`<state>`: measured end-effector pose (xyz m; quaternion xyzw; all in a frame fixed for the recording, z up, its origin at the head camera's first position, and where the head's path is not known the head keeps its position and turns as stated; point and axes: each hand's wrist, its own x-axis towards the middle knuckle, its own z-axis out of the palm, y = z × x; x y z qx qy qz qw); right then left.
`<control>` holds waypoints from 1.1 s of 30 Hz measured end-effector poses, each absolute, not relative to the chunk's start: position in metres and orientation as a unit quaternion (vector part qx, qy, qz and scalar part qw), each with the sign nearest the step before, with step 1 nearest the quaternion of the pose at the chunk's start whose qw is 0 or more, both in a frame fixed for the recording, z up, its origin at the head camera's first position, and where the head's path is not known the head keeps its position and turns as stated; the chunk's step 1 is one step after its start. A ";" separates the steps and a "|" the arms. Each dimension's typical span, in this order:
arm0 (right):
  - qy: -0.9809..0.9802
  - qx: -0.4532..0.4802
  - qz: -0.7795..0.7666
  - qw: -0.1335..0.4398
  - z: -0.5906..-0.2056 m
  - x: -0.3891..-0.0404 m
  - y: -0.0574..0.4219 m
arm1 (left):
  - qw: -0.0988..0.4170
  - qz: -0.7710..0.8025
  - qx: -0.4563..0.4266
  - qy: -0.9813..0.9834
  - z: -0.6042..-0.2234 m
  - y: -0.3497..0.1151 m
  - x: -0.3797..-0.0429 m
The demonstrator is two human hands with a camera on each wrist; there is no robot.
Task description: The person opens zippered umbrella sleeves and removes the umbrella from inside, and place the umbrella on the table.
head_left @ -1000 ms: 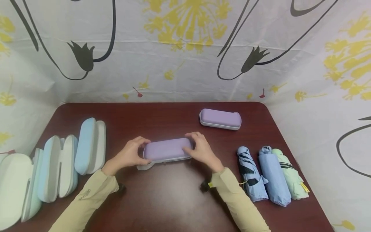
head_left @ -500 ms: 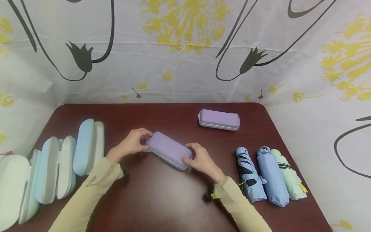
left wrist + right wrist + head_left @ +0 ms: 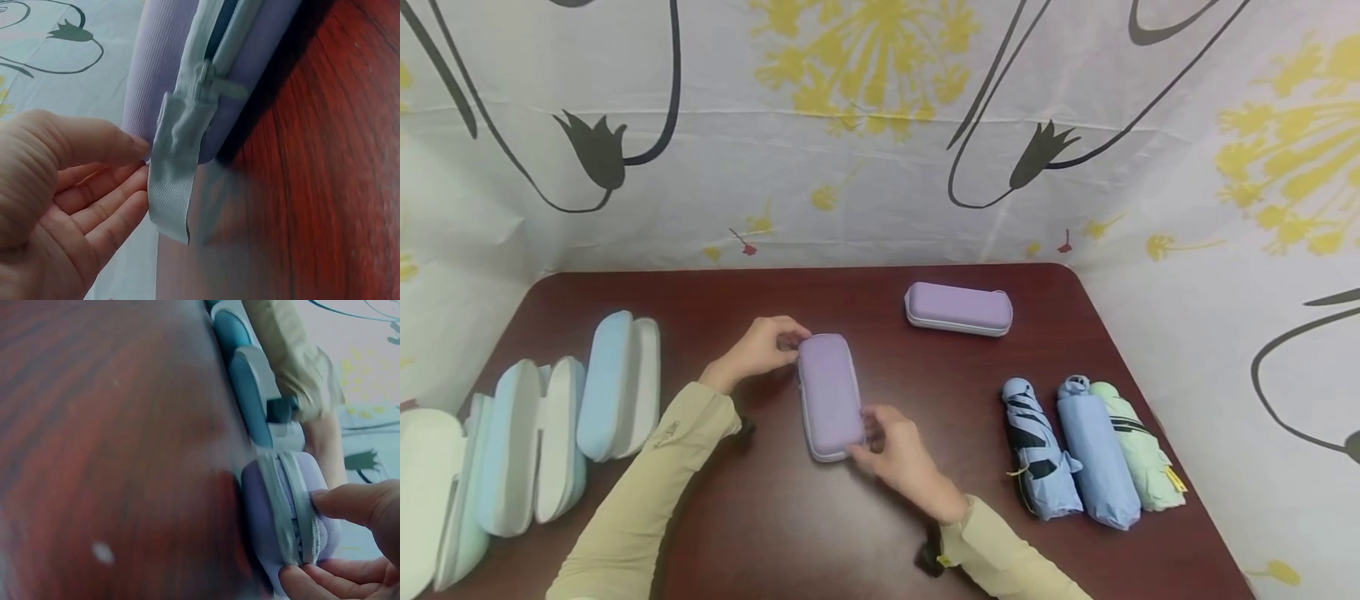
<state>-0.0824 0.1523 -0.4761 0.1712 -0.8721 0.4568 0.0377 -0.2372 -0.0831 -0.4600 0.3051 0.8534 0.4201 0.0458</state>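
A purple zip-up hard case (image 3: 832, 398) stands lengthwise on the dark red table, its lid facing up. At its far end, my left hand (image 3: 765, 346) pinches the corner between thumb and fingertips. The left wrist view shows a pale grey fabric strap (image 3: 176, 162) there, beside the zip slider (image 3: 205, 75), with a dark line between the zip bands. My right hand (image 3: 901, 457) holds the near end, thumb on the zip edge and fingers round the side, as the right wrist view shows.
Another purple case (image 3: 958, 309) lies at the back right. Three folded umbrellas, striped blue (image 3: 1041, 450), plain blue (image 3: 1097, 454) and pale green (image 3: 1138, 446), lie at the right. Open pale blue (image 3: 606, 387) and mint (image 3: 430, 492) cases line the left side.
The purple case has turned from crosswise to lengthwise, its right end swinging toward the near side. My right hand has come nearer with that end; my left hand has shifted slightly right and farther back.
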 end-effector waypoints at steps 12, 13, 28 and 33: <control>-0.857 0.186 0.479 0.045 -0.478 -0.087 0.147 | -0.028 0.372 0.222 0.901 -0.462 -0.059 -0.200; -0.857 0.181 0.480 0.050 -0.477 -0.090 0.147 | -0.036 0.367 0.198 0.908 -0.463 -0.055 -0.194; -0.878 0.154 0.454 0.004 -0.476 -0.126 0.153 | 0.012 0.282 0.005 0.959 -0.446 -0.008 -0.126; -0.885 0.188 0.425 0.033 -0.477 -0.129 0.153 | 0.013 0.287 -0.001 0.958 -0.443 -0.006 -0.125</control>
